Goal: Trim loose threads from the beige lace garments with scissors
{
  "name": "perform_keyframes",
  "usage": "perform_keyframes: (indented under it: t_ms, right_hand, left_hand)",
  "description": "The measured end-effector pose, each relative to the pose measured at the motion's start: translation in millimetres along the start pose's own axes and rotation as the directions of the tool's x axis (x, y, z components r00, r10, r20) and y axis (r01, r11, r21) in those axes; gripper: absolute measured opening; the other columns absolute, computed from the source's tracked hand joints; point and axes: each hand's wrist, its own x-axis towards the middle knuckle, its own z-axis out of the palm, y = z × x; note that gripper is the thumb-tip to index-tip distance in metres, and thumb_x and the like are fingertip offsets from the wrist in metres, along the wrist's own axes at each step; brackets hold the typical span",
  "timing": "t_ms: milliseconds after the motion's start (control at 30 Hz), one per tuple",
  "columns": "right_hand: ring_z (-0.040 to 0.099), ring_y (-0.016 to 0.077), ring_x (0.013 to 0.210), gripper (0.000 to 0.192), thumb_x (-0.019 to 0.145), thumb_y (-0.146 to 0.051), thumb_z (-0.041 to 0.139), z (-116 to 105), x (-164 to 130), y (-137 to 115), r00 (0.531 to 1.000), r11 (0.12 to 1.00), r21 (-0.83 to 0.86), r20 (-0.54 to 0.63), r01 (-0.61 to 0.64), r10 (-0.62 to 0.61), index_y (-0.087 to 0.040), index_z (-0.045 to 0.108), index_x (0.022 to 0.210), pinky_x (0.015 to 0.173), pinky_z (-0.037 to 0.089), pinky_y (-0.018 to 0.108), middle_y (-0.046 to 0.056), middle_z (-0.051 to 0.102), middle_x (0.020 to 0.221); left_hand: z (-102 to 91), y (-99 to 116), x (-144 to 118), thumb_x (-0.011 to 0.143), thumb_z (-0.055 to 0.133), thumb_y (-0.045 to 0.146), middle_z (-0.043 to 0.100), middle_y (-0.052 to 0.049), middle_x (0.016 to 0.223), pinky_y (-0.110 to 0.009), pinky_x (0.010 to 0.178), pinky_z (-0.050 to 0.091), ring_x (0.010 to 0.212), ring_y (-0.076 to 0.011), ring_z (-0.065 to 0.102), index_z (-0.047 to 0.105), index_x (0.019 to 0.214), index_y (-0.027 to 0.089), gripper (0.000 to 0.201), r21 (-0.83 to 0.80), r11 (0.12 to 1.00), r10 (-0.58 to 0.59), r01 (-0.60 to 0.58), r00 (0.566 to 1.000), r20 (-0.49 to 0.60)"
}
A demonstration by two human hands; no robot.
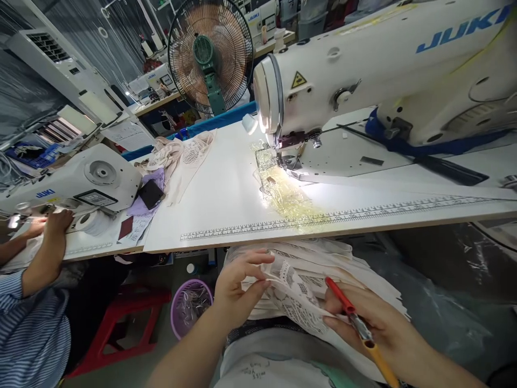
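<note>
Across my lap lies a stack of cream fabric pieces [343,258]. Above it, a white lace piece [301,288] stretches between my two hands. My left hand [238,288] pinches the lace at its left end between thumb and fingers. At the other end, my right hand [371,318] is closed, its thumb and finger at the lace edge. The same hand holds a slim pen-like tool [358,326] with a red tip, a silver middle and an orange handle; its exact kind is unclear. The tip points up and left, over the stack.
Ahead stands a white sewing machine [363,70] on a white table [226,188] with a printed ruler [258,229]. A lace pile [177,156] lies farther back. Below left are a purple basket [191,310] and a red stool [121,323]. A co-worker's hand [58,223] works at another machine.
</note>
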Motion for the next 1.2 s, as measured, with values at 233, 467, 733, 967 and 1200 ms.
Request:
perform_keyframes:
  t_ms: [233, 467, 733, 967, 1200]
  right_hand:
    - [0.051, 0.0138, 0.057, 0.010, 0.079, -0.015, 0.053, -1, -1, -3, 1.000, 0.998, 0.053, 0.008, -0.027, 0.027, -0.023, 0.051, 0.073, 0.050, 0.043, 0.023, -0.001, 0.051, 0.065]
    - [0.053, 0.0139, 0.052, 0.014, 0.080, -0.020, 0.053, -10, 11, -15, 0.999, 0.998, 0.058, -0.007, -0.037, 0.037, -0.023, 0.050, 0.067, 0.046, 0.043, 0.022, 0.000, 0.053, 0.060]
    - [0.056, 0.0168, 0.059, 0.020, 0.083, -0.034, 0.053, -12, 6, -3, 0.991, 0.991, 0.024, 0.008, -0.133, 0.133, -0.023, 0.054, 0.067, 0.054, 0.048, 0.027, 0.001, 0.055, 0.064]
    - [0.053, 0.0151, 0.059, 0.021, 0.083, -0.035, 0.056, -9, 2, 9, 0.992, 0.981, 0.145, 0.026, -0.129, 0.127, -0.021, 0.054, 0.068, 0.052, 0.045, 0.025, 0.001, 0.054, 0.065]
    - [0.051, 0.0159, 0.058, 0.019, 0.083, -0.033, 0.055, -10, -3, 11, 0.979, 0.977, 0.133, 0.139, -0.169, 0.150, -0.021, 0.052, 0.069, 0.049, 0.043, 0.026, 0.001, 0.052, 0.066]
  left_hand:
    - [1.8, 2, 5, 0.083, 0.059, 0.019, 0.071, -0.004, 0.083, -0.050, 0.103, 0.034, 0.094, -0.0217, 0.065, 0.053, 0.077, 0.019, 0.009, -0.001, 0.989, -0.146, 0.147, 0.988, 0.042]
    - [6.3, 4, 4, 0.081, 0.059, 0.019, 0.064, -0.001, 0.074, -0.040, 0.090, 0.047, 0.068, -0.0134, 0.062, 0.054, 0.081, 0.019, 0.005, 0.117, 0.988, -0.101, 0.102, 0.995, -0.011]
    - [11.3, 11, 5, 0.079, 0.059, 0.022, 0.061, -0.006, 0.083, -0.024, 0.065, 0.049, 0.073, -0.0136, 0.057, 0.057, 0.098, 0.018, 0.019, 0.131, 0.975, -0.181, 0.182, 0.983, -0.015]
    - [6.6, 7, 11, 0.073, 0.067, 0.033, 0.057, -0.004, 0.073, -0.026, 0.061, 0.043, 0.065, -0.0130, 0.050, 0.061, 0.081, 0.015, 0.021, -0.069, 0.918, -0.384, 0.390, 0.919, 0.087]
    - [23.2, 7, 13, 0.073, 0.066, 0.040, 0.055, -0.005, 0.079, -0.030, 0.069, 0.044, 0.079, -0.0181, 0.054, 0.051, 0.070, 0.016, 0.029, -0.258, 0.886, -0.384, 0.386, 0.921, 0.060]
